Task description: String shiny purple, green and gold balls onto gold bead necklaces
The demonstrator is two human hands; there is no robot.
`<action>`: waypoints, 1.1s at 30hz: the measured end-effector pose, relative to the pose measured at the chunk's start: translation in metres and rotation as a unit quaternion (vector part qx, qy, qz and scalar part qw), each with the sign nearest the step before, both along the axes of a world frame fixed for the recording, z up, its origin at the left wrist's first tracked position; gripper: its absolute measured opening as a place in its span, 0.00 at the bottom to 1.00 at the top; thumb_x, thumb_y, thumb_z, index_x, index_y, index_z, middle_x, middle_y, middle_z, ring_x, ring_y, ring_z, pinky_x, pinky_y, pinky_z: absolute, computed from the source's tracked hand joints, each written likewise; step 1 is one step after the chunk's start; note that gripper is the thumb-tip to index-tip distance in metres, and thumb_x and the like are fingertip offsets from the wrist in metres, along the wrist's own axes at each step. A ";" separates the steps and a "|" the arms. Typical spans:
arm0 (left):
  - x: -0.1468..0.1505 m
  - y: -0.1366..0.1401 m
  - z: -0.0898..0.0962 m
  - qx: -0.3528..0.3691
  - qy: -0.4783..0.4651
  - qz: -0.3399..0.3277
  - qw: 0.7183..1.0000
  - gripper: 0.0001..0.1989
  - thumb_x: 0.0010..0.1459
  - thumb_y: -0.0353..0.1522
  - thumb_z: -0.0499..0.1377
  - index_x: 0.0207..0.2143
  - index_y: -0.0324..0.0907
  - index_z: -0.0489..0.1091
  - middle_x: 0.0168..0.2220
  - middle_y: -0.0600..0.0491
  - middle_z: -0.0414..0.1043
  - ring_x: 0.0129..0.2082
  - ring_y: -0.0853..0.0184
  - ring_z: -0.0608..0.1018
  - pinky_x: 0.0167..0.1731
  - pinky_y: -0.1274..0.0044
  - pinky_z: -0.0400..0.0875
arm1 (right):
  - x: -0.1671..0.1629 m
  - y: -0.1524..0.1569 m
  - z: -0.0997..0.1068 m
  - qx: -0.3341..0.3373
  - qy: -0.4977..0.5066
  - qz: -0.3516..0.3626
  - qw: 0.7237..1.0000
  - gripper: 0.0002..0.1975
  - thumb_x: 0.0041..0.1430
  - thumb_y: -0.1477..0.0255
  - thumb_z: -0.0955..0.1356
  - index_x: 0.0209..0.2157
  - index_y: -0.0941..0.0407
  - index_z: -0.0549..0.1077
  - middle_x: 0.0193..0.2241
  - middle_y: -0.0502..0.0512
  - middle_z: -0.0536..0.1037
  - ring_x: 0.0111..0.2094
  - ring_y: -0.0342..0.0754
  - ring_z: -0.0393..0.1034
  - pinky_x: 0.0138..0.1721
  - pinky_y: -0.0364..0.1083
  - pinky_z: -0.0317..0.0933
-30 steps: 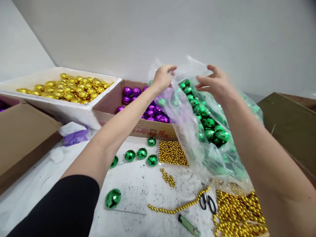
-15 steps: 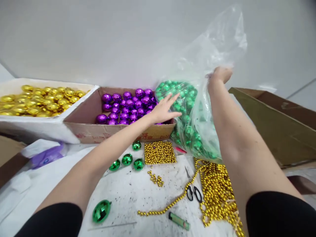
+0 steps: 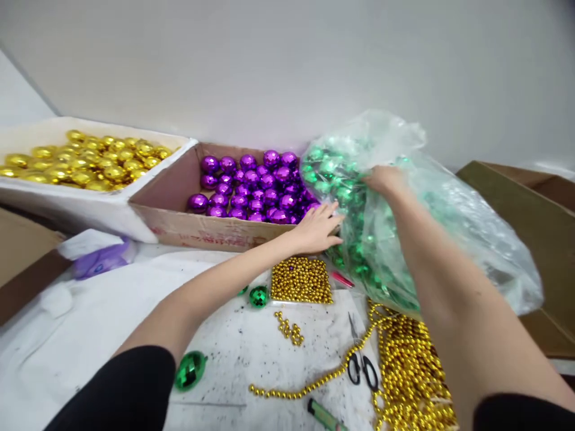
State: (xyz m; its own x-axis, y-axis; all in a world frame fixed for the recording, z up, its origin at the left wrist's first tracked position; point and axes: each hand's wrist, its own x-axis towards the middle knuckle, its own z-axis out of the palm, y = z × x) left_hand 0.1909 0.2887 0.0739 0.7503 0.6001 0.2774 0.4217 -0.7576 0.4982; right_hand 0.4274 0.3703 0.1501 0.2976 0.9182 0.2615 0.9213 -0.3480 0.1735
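Note:
A clear plastic bag full of shiny green ball ornaments leans at the back, right of the purple ornaments' box. My right hand is closed on the bag's upper part, fingertips partly hidden in its folds. My left hand, fingers spread, lies against the bag's left side and holds nothing. Below my left hand is a shallow tray of gold beads. Loose green ornaments lie beside the tray, partly behind my left forearm, and another green ornament lies nearer me.
Purple ornaments fill a cardboard box; gold ornaments fill a white box. Scissors, gold bead strings, a green lighter and a red item lie on the table. Another cardboard box stands right.
My right hand has come down with the bag's raised top, which now drapes over to the right. My left hand has moved slightly lower against the bag. The view has shifted a little.

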 end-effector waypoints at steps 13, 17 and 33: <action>-0.186 0.011 -0.004 0.023 -0.072 0.198 0.977 0.12 0.63 0.32 0.54 0.40 0.40 0.78 0.41 0.48 0.80 0.41 0.62 0.79 0.46 0.70 0.70 | -0.202 -0.016 -0.017 -0.068 0.075 0.263 0.959 0.19 0.68 0.61 0.62 0.53 0.58 0.71 0.49 0.65 0.78 0.47 0.55 0.73 0.45 0.48 0.63; -0.186 0.072 0.007 -0.036 0.011 0.208 0.977 0.12 0.58 0.32 0.57 0.40 0.40 0.79 0.40 0.48 0.81 0.38 0.63 0.79 0.41 0.74 0.68 | -0.242 0.009 -0.076 -0.275 0.085 0.241 0.927 0.28 0.53 0.57 0.74 0.49 0.60 0.75 0.47 0.66 0.80 0.46 0.57 0.76 0.42 0.46 0.65; -0.112 0.137 0.003 -0.046 0.223 0.139 0.964 0.26 0.57 0.37 0.60 0.58 0.39 0.71 0.55 0.46 0.75 0.52 0.60 0.76 0.52 0.76 0.67 | -0.154 -0.017 -0.011 -0.267 -0.100 0.212 0.935 0.17 0.62 0.62 0.66 0.44 0.57 0.79 0.47 0.67 0.79 0.50 0.63 0.73 0.46 0.56 0.67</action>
State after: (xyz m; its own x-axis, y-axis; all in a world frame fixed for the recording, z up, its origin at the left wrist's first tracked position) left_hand 0.0794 0.4262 0.0766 0.5886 0.8022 -0.1001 0.7903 -0.5448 0.2804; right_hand 0.2739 0.3532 0.1389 -0.1285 0.9578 -0.2571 0.8868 0.2270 0.4025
